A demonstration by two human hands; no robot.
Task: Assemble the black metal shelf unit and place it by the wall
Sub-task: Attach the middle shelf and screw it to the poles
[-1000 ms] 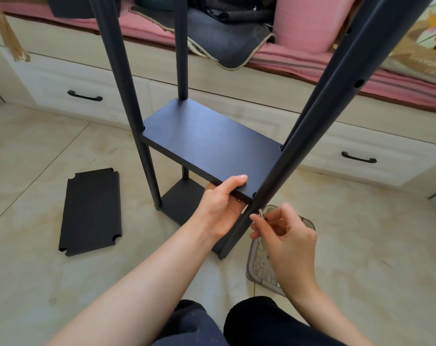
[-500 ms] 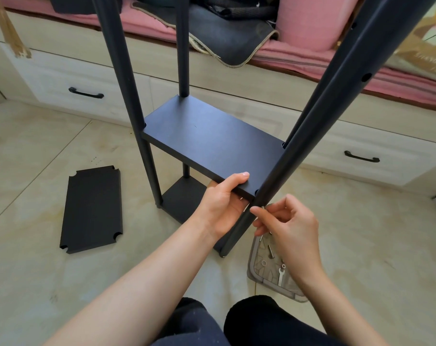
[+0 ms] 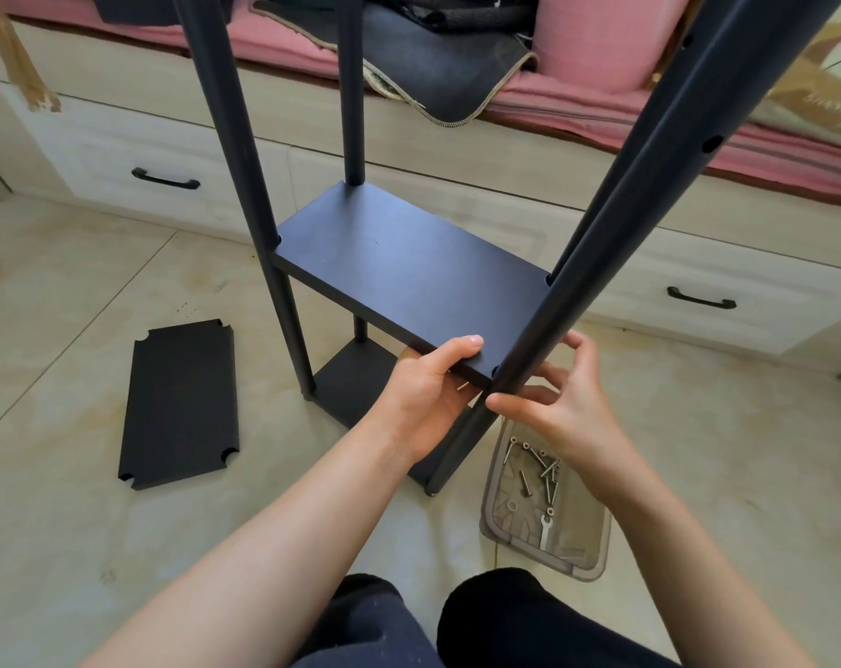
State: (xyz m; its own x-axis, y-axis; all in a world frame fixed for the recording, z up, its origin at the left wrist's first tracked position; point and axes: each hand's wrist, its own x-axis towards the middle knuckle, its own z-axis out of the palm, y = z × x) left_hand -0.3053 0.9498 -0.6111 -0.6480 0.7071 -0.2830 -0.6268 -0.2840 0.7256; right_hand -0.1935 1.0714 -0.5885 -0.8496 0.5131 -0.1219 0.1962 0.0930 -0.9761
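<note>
The black shelf unit stands on the floor with its middle board point(image 3: 409, 277) set between four poles and a bottom board point(image 3: 351, 378) below. My left hand point(image 3: 423, 392) grips the middle board's near edge, thumb on top. My right hand point(image 3: 568, 412) pinches at the near right pole point(image 3: 625, 224) just under the board's corner, thumb in front and fingers behind. The screw it holds there is hidden by the thumb. A spare black board point(image 3: 180, 402) lies flat on the floor to the left.
A clear plastic tray point(image 3: 582, 547) with several screws point(image 3: 544, 470) and a small wrench point(image 3: 546, 527) sits on the floor under my right wrist. A low drawer bench point(image 3: 457, 195) with pink cushions runs behind the unit. My knees are at the bottom edge.
My right hand has brought the screw up against the near right pole under the board's corner and closed in on it. My left hand keeps its grip on the board's edge.
</note>
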